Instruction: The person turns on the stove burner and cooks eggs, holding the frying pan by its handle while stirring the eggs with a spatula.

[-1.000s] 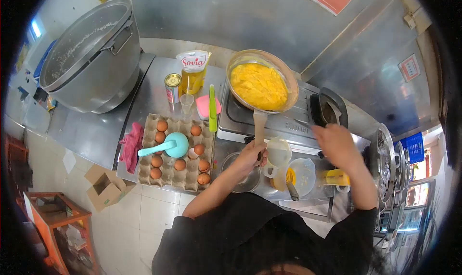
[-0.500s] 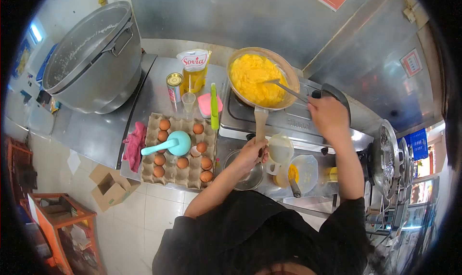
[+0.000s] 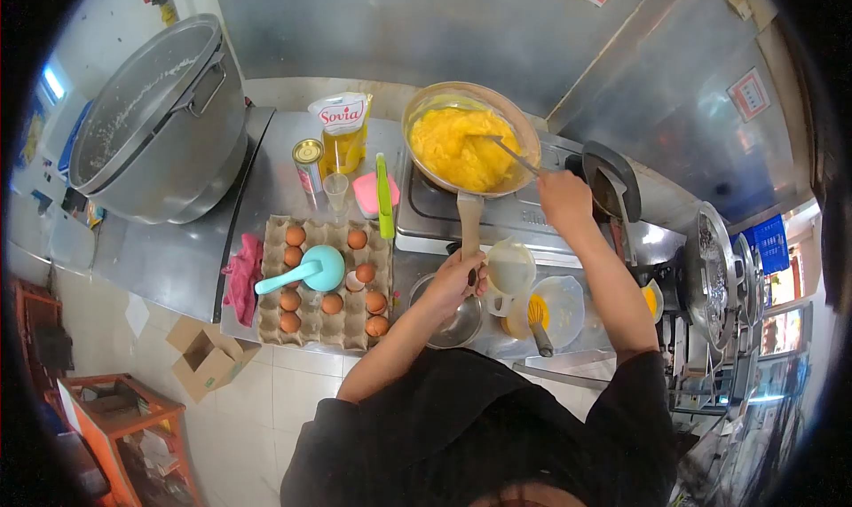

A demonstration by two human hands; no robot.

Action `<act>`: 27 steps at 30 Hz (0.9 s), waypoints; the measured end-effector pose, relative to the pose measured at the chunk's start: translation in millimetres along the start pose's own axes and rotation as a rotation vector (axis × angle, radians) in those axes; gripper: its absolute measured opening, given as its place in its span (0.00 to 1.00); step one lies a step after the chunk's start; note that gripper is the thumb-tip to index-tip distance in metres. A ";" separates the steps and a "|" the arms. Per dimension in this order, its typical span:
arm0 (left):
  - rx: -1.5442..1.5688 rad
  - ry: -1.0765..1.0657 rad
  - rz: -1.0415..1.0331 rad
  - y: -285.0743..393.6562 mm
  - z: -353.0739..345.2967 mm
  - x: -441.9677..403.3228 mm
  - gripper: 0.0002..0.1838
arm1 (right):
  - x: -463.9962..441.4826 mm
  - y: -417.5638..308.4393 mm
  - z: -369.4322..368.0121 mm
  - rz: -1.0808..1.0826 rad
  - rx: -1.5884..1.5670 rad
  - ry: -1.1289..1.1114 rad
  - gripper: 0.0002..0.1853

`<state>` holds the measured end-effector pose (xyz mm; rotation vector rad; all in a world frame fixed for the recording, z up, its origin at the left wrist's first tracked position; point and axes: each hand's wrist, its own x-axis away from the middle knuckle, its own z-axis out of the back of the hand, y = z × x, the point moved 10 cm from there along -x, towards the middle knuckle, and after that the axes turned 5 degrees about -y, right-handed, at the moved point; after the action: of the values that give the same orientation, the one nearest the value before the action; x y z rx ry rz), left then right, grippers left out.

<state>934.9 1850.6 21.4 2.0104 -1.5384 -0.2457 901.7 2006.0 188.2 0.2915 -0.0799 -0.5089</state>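
At the left, the tray (image 3: 333, 330) of eggs sits at the counter's near edge; a brush from the left elbow could probably shift it and roll an egg out. The left hand (image 3: 460, 279) has its fingers wrapped round the handle (image 3: 469, 216) of the pan (image 3: 527, 143), which stands on the stove (image 3: 422, 209). Should that grasp slacken while the mix is pushed, the pan could swivel or tip. The yellow mix (image 3: 454, 148) lies inside the pan, heaped near the rim, so a hard stroke could send some over. The jug (image 3: 512, 272) is just beside the left hand, where a swing of the handle could knock it. The whisk (image 3: 539, 321) leans out of the bowl (image 3: 570, 305) toward the person, and clothing might catch it. The right hand (image 3: 565, 198) is curled round the tool (image 3: 517, 156), whose tip is in the mix; its fingertips are hidden.

Across the metal counter and room, from the left: an orange cabinet (image 3: 120, 407), a big pot (image 3: 182, 174), an open box (image 3: 209, 358) on the tiled floor, a pink cloth (image 3: 241, 281), a can (image 3: 308, 161) and an oil pouch (image 3: 344, 149). Metal sheets line the wall (image 3: 382, 32). Farther right are a dark pan (image 3: 627, 183), lids (image 3: 708, 276) and a blue crate (image 3: 768, 243).
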 end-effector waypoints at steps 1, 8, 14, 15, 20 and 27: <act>-0.017 0.034 0.003 1.9 2.3 1.5 0.07 | 1.4 4.9 6.0 -0.002 -0.004 0.006 0.11; -0.018 -0.013 -0.009 0.0 2.9 -3.3 0.08 | 45.6 26.5 111.9 0.022 0.063 0.006 0.11; -0.056 0.024 -0.011 4.5 -1.9 -1.5 0.07 | 28.8 16.7 44.0 0.008 0.126 -0.038 0.08; -0.042 0.020 -0.007 4.0 -2.9 -0.7 0.07 | 14.7 21.8 20.9 -0.007 0.116 -0.044 0.08; -0.052 0.053 0.013 4.5 -2.5 2.2 0.07 | -3.8 30.8 20.6 0.001 0.052 0.149 0.10; -0.042 0.050 0.012 4.8 -5.4 2.3 0.08 | 40.9 27.1 84.8 -0.038 0.126 0.020 0.06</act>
<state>934.3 1849.5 28.9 1.9600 -1.5015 -0.2204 937.5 1986.9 277.3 0.4215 -0.0873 -0.5395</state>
